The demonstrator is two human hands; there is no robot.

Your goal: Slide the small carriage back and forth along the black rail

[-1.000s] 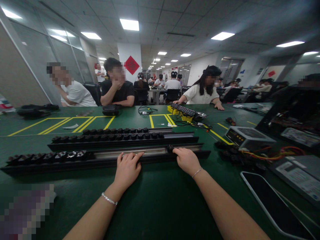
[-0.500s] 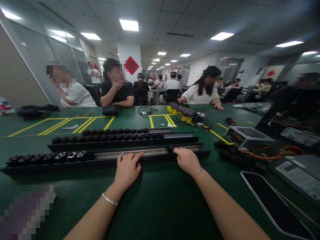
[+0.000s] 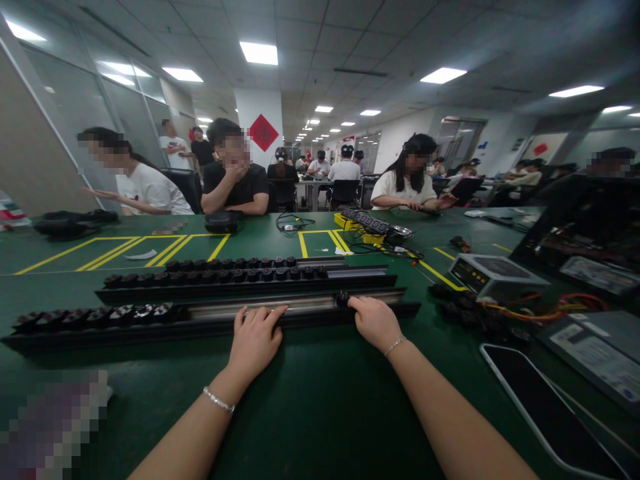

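A long black rail (image 3: 295, 319) with a shiny metal channel lies across the table in front of me. Small black modules (image 3: 80, 317), like power sockets, fill the left stretch of its channel. My left hand (image 3: 256, 337) rests on the rail's near edge at mid-length, its fingers spread and stretched over the channel. Toward the right end, one lone black module (image 3: 342, 299) sits in the channel. My right hand (image 3: 376, 323) has its fingertips closed on that module; the far side of the grip is hidden.
Behind lie more black rails (image 3: 240, 283) with modules. To the right are a power supply box (image 3: 500, 275), coloured wires, a metal-cased unit (image 3: 595, 363) and a phone (image 3: 545, 413). A power strip (image 3: 367, 220) lies at the back on yellow pieces. Several people sit across the table.
Both my hands and the lone module have hardly moved. Across the table, the person at left leans further left with a hand held out, and the person at right has brought both hands together.
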